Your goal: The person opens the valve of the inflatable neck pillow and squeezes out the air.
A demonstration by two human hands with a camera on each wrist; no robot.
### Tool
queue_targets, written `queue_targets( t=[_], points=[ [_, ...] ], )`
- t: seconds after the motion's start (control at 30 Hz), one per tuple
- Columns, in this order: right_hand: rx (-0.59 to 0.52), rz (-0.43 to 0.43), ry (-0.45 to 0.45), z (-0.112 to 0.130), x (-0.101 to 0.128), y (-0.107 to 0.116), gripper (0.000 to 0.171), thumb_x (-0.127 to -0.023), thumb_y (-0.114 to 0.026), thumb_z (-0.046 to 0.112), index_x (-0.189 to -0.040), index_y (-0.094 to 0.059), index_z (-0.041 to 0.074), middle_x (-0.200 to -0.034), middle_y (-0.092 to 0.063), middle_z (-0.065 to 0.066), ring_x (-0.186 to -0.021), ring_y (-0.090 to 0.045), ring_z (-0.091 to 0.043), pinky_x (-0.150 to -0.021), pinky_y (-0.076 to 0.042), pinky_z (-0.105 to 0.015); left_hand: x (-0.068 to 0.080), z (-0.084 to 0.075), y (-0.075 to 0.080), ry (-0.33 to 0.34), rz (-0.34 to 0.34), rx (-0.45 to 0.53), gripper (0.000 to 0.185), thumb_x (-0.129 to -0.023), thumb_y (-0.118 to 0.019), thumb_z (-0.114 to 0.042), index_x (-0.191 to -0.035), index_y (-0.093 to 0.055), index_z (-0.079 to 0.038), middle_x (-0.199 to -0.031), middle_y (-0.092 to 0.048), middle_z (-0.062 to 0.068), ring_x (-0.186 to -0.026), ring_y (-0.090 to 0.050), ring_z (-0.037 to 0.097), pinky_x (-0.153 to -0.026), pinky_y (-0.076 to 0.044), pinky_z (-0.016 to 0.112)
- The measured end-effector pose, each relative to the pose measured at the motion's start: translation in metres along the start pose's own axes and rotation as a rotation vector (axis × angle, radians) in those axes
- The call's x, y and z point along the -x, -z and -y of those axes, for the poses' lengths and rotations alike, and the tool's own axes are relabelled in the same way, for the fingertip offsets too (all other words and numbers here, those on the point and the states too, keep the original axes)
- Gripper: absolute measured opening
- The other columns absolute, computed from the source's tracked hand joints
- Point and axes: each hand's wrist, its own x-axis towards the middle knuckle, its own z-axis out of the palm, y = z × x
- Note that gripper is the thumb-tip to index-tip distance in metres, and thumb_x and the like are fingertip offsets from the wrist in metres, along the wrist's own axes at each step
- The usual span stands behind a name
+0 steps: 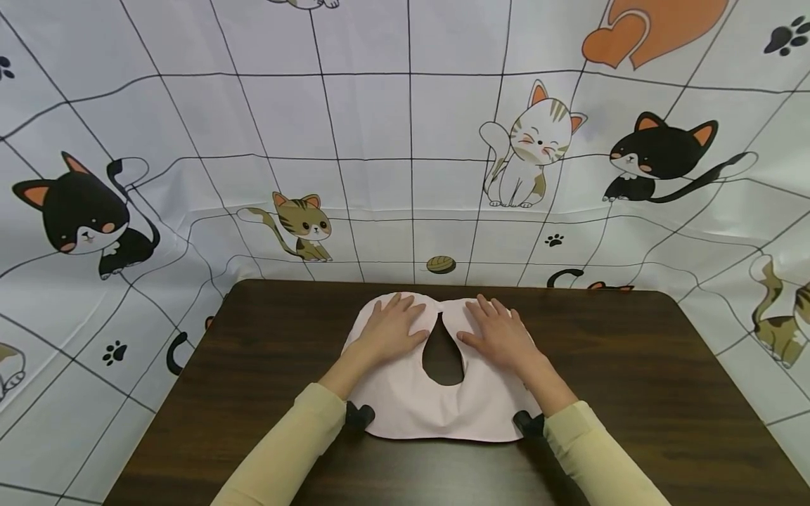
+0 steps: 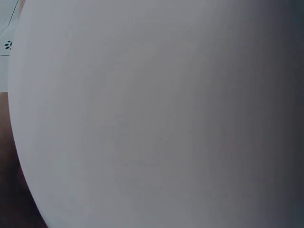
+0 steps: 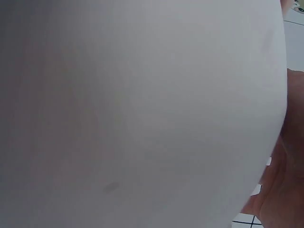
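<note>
A pale pink bib (image 1: pixel 414 411) with a teardrop-shaped neck opening lies spread on the dark wooden table, the split of its neck at the far side. My left hand (image 1: pixel 391 329) rests on its upper left part, fingers stretched out and pointing away from me. On the upper right part lies my right hand (image 1: pixel 500 336), palm down with the fingers extended. Pale fabric of the bib (image 2: pixel 133 114) fills most of the left wrist view. The right wrist view is likewise mostly covered by the bib (image 3: pixel 156 114).
The brown table (image 1: pixel 266 365) reaches out on both sides of the bib. Behind and beside it hangs a white curtain (image 1: pixel 367 183) with a black grid and printed cats. Dark wrist cameras (image 1: pixel 359 416) sit under both forearms.
</note>
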Motion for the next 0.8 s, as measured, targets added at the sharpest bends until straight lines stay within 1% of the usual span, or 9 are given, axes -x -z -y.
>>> queue_targets(
  t=[0.1,0.2,0.43,0.67,0.8],
  points=[
    [0.016,-0.010,0.009,-0.001,0.001,-0.004,0.069,-0.100,-0.061,0.049,-0.152,-0.048,0.006,-0.159,-0.038,-0.024,-0.144,-0.036,-0.048,-0.109,-0.031,-0.069,0.000,0.000,-0.003,-0.003,0.015,-0.012,0.060,-0.102,-0.056,-0.051,-0.153,-0.051,-0.020,-0.160,-0.041,0.010,-0.152,-0.026,0.035,-0.117,-0.021,0.065],
    [0.003,-0.005,0.006,-0.002,0.003,-0.007,0.067,-0.100,-0.061,0.048,-0.152,-0.048,0.006,-0.158,-0.039,-0.025,-0.143,-0.036,-0.049,-0.109,-0.030,-0.070,0.001,0.001,-0.005,-0.009,0.033,-0.017,0.061,-0.102,-0.054,-0.053,-0.154,-0.050,-0.021,-0.161,-0.039,0.009,-0.153,-0.025,0.035,-0.117,-0.020,0.066],
    [-0.035,0.047,-0.023,-0.003,0.005,-0.013,0.066,-0.102,-0.058,0.047,-0.154,-0.046,0.008,-0.160,-0.036,-0.023,-0.146,-0.030,-0.049,-0.110,-0.026,-0.072,0.003,0.000,-0.006,0.005,0.053,-0.014,0.061,-0.102,-0.054,-0.053,-0.154,-0.050,-0.021,-0.161,-0.040,0.008,-0.153,-0.025,0.035,-0.116,-0.020,0.067],
    [-0.046,0.074,-0.028,-0.002,0.006,-0.012,0.065,-0.104,-0.057,0.044,-0.155,-0.044,0.006,-0.161,-0.033,-0.027,-0.147,-0.028,-0.050,-0.110,-0.025,-0.073,0.003,0.001,-0.007,0.007,0.062,0.000,0.061,-0.102,-0.054,-0.053,-0.153,-0.051,-0.021,-0.160,-0.041,0.009,-0.152,-0.027,0.034,-0.117,-0.020,0.066],
    [-0.057,0.071,-0.025,0.000,0.008,-0.006,0.063,-0.105,-0.055,0.042,-0.155,-0.043,0.005,-0.160,-0.031,-0.030,-0.146,-0.028,-0.051,-0.110,-0.025,-0.072,0.006,0.004,-0.006,0.009,0.049,0.015,0.060,-0.103,-0.054,-0.052,-0.153,-0.052,-0.020,-0.160,-0.042,0.010,-0.151,-0.028,0.035,-0.117,-0.022,0.065]
  ],
)
